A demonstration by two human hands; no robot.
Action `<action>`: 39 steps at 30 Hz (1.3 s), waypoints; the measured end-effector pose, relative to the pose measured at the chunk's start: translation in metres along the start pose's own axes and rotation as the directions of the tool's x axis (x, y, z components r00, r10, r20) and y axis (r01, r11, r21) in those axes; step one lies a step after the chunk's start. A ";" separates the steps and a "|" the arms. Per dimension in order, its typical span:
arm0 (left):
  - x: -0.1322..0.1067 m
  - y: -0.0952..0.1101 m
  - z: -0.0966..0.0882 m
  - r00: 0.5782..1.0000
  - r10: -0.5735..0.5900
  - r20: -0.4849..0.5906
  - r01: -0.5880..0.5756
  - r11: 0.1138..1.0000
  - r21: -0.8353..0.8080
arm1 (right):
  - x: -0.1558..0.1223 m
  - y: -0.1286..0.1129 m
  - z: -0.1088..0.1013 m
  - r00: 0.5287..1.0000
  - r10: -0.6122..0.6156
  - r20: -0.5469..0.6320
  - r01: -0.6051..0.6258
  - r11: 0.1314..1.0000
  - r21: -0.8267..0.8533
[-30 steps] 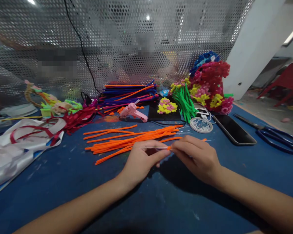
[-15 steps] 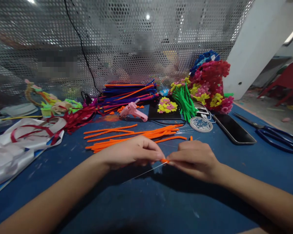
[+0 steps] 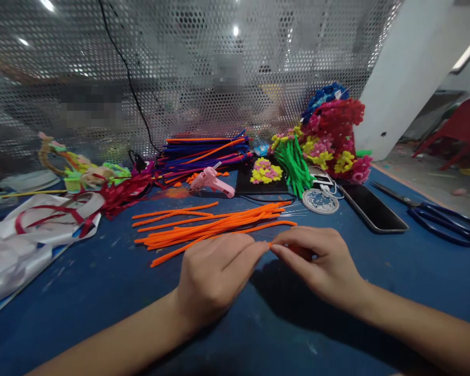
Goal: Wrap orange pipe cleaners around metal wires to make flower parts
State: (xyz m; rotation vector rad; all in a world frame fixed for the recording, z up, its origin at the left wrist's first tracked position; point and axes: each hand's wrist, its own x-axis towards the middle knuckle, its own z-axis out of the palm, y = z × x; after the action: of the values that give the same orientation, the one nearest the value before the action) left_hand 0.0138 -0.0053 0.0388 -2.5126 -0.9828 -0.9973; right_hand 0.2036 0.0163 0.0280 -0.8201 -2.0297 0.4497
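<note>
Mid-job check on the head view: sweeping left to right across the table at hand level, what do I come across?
White ribbon, dark red ribbons, left hand, orange piece, right hand, phone, scissors.

Head-worn view, forward and down

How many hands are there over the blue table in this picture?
2: the left hand, just in front of the orange stems, and the right hand, beside it; they meet at a small orange piece. None seems hidden.
</note>
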 end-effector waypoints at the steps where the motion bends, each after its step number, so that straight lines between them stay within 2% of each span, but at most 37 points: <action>1: 0.001 0.001 0.001 0.998 -0.061 -0.014 0.060 0.997 -0.057 | -0.001 0.000 0.001 0.999 -0.038 -0.035 0.036 0.998 -0.047; 2: 0.002 0.002 0.003 0.988 -0.152 -0.011 0.149 0.978 -0.145 | -0.002 0.001 0.002 0.993 -0.092 -0.073 0.083 0.990 -0.112; 3: 0.005 0.005 0.004 0.961 -0.277 0.019 0.273 0.927 -0.256 | -0.003 0.002 0.004 0.983 -0.149 -0.106 0.127 0.974 -0.188; 4: 0.007 0.008 0.006 0.904 -0.419 0.086 0.419 0.825 -0.380 | -0.004 0.004 0.005 0.970 -0.201 -0.137 0.160 0.952 -0.262; 5: 0.010 0.012 0.007 0.810 -0.552 0.199 0.569 0.655 -0.497 | -0.005 0.005 0.005 0.957 -0.242 -0.160 0.181 0.929 -0.322; 6: 0.012 0.016 0.009 0.693 -0.637 0.337 0.684 0.433 -0.587 | -0.005 0.006 0.006 0.946 -0.270 -0.177 0.192 0.912 -0.363; 7: 0.013 0.020 0.012 0.579 -0.662 0.476 0.746 0.193 -0.638 | -0.006 0.006 0.006 0.939 -0.287 -0.190 0.199 0.903 -0.380; 8: 0.013 0.022 0.014 0.492 -0.641 0.589 0.754 -0.024 -0.656 | -0.006 0.005 0.006 0.934 -0.295 -0.199 0.206 0.905 -0.373; 9: 0.013 0.024 0.017 0.444 -0.590 0.675 0.732 -0.195 -0.652 | -0.006 0.004 0.005 0.935 -0.289 -0.207 0.208 0.918 -0.338; 10: 0.013 0.023 0.019 0.427 -0.537 0.727 0.703 -0.309 -0.641 | -0.006 0.002 0.005 0.942 -0.262 -0.209 0.201 0.941 -0.274; 11: 0.013 0.020 0.020 0.437 -0.496 0.750 0.681 -0.363 -0.636 | -0.005 0.000 0.004 0.955 -0.217 -0.202 0.180 0.966 -0.183; 12: 0.013 0.015 0.021 0.468 -0.465 0.752 0.675 -0.361 -0.643 | -0.005 -0.001 0.003 0.969 -0.163 -0.186 0.150 0.985 -0.081; 13: 0.015 0.008 0.021 0.515 -0.454 0.727 0.678 -0.303 -0.670 | -0.005 -0.002 0.003 0.980 -0.114 -0.163 0.118 0.993 0.013; 15: 0.020 -0.010 0.016 0.656 -0.432 0.619 0.671 -0.041 -0.740 | -0.004 0.000 0.003 0.990 -0.060 -0.126 0.077 0.988 0.133; 16: 0.024 -0.020 0.013 0.721 -0.386 0.576 0.661 0.131 -0.739 | -0.004 0.001 0.004 0.992 -0.064 -0.111 0.081 0.985 0.152; 17: 0.027 -0.028 0.008 0.772 -0.329 0.543 0.631 0.303 -0.714 | -0.003 0.003 0.004 0.992 -0.085 -0.089 0.097 0.984 0.150; 18: 0.031 -0.036 0.004 0.796 -0.254 0.549 0.603 0.414 -0.682 | -0.002 0.006 0.005 0.992 -0.120 -0.051 0.125 0.983 0.134; 19: 0.033 -0.042 0.000 0.789 -0.150 0.596 0.585 0.478 -0.655 | -0.001 0.009 0.005 0.985 -0.171 0.004 0.169 0.979 0.109; 20: 0.035 -0.045 -0.004 0.739 -0.070 0.670 0.600 0.521 -0.607 | 0.000 0.011 0.006 0.969 -0.238 0.069 0.233 0.970 0.075; 22: 0.036 -0.048 -0.009 0.594 0.016 0.804 0.668 0.548 -0.504 | 0.003 0.017 0.007 0.897 -0.389 0.209 0.400 0.916 -0.014; 23: 0.036 -0.047 -0.011 0.529 0.020 0.848 0.703 0.550 -0.451 | 0.005 0.020 0.008 0.855 -0.448 0.261 0.478 0.876 -0.063; 24: 0.035 -0.047 -0.011 0.491 0.003 0.871 0.724 0.555 -0.410 | 0.006 0.022 0.009 0.822 -0.487 0.295 0.536 0.837 -0.113; 25: 0.034 -0.046 -0.010 0.478 -0.024 0.878 0.733 0.562 -0.384 | 0.007 0.024 0.009 0.803 -0.507 0.312 0.570 0.806 -0.159; 28: 0.032 -0.046 -0.006 0.498 -0.106 0.860 0.736 0.577 -0.355 | 0.007 0.026 0.008 0.808 -0.514 0.290 0.582 0.773 -0.252; 31: 0.032 -0.049 -0.003 0.483 -0.107 0.869 0.759 0.545 -0.355 | 0.005 0.025 0.007 0.808 -0.541 0.233 0.589 0.756 -0.287; 33: 0.032 -0.046 -0.004 0.492 -0.108 0.864 0.737 0.580 -0.348 | 0.003 0.023 0.007 0.806 -0.552 0.213 0.592 0.749 -0.297; 34: 0.032 -0.042 -0.005 0.520 -0.120 0.846 0.698 0.630 -0.339 | 0.002 0.023 0.007 0.810 -0.546 0.212 0.586 0.751 -0.303; 35: 0.032 -0.037 -0.005 0.564 -0.138 0.814 0.637 0.700 -0.323 | 0.001 0.022 0.008 0.820 -0.532 0.212 0.572 0.758 -0.312; 37: 0.028 -0.023 -0.007 0.706 -0.165 0.689 0.433 0.870 -0.235 | -0.001 0.022 0.009 0.858 -0.479 0.186 0.514 0.790 -0.334; 39: 0.022 -0.008 -0.006 0.851 -0.132 0.509 0.180 0.983 -0.046 | -0.002 0.023 0.010 0.902 -0.404 0.150 0.431 0.840 -0.329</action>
State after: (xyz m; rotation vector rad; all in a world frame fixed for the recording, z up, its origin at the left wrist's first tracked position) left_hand 0.0172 0.0085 0.0578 -2.8820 -1.3265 -0.4178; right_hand 0.2049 0.0312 0.0072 -0.5403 -2.3184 -0.1463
